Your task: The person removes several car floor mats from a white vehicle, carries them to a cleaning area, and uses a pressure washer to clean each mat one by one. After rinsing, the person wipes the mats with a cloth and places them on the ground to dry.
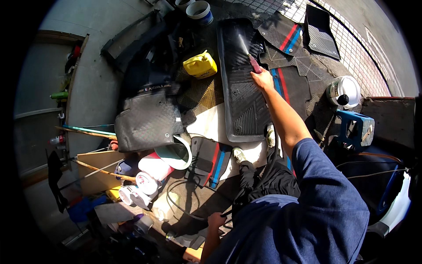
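My right hand (263, 80) grips a pink-red spray nozzle (253, 62), and a white spray fans from its tip onto the upper part of a long black rubber mat (244, 112) with a raised rim and grooved pattern. Low in the view, my left hand (217, 220) is closed around a black hose (198, 217), which loops over the ground by my legs. Striped mats (285, 39) with red and blue bands lie beside and under the long mat. A yellow jug (200, 67) stands to its left.
Dark mats (147, 121) lean on buckets (156, 171) at left, near poles (94, 132) and clutter along a grey wall. At right are a white bucket (347, 90) and a blue step stool (360, 127). Another grooved mat (321, 33) lies on tiled paving at top right.
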A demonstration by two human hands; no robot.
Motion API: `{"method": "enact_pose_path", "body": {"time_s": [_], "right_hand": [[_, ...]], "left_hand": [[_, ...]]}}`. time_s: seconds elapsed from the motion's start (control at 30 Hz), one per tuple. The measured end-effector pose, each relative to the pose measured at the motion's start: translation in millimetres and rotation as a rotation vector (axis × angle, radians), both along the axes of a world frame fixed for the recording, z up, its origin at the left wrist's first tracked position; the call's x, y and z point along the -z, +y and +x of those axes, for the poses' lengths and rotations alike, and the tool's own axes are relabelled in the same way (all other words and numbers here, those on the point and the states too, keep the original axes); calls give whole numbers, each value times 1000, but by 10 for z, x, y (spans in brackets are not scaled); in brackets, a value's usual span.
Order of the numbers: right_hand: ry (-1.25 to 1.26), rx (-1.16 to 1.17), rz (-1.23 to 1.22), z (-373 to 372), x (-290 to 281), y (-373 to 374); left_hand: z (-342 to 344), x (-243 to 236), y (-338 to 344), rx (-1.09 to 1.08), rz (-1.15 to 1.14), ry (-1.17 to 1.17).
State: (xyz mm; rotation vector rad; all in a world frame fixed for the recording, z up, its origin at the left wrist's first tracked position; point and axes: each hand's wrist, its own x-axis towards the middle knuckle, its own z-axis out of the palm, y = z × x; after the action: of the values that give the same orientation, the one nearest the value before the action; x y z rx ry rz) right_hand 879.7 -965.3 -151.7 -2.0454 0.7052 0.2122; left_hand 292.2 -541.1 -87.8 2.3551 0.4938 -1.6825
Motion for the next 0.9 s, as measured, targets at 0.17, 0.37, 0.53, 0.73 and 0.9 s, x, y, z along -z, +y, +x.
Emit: {"method": "enact_pose_path", "body": {"time_s": [0.17, 0.37, 0.53, 0.73, 0.9], "right_hand": [[21, 6, -61, -538, 18, -233], [252, -191, -40, -1649, 30, -201], [195, -11, -137, -2325, 35, -272], [46, 13, -40, -2646, -57, -364], [112, 94, -143, -3182, -94, -461]], "left_hand": [[42, -162, 247, -23, 76, -65], [199, -46, 592, 41, 162, -70], [496, -109, 979, 119, 200, -98], [555, -22, 1214, 212, 195, -90], [502, 105, 1370, 125, 183, -103]]}}
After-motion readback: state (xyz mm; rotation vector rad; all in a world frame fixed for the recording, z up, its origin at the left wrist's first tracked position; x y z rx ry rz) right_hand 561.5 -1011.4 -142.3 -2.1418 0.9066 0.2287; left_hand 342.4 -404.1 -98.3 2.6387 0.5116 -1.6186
